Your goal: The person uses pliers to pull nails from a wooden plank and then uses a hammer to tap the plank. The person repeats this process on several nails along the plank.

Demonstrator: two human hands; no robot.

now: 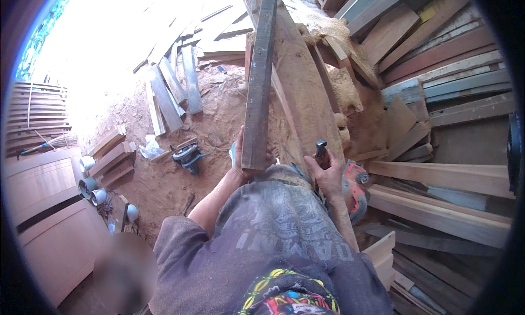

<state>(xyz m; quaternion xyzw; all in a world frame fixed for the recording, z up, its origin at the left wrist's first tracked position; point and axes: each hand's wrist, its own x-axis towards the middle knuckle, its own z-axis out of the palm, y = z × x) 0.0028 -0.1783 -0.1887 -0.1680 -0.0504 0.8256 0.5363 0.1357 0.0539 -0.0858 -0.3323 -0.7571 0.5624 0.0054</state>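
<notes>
A long dark wooden beam points away from me, its near end close to my waist. My left hand is closed around that near end from below, and the beam covers part of the palm. My right hand grips a short dark tool with a shiny metal head, which looks like a hammer seen nearly end-on. Under both hands runs a wide, rough wooden plank, dusted with sawdust. A red and black power tool sits just right of my right forearm.
A teal power saw lies on the dirt floor to the left, near loose boards. Stacked timber crowds the right side. Wooden panels and several round pale containers stand at the left.
</notes>
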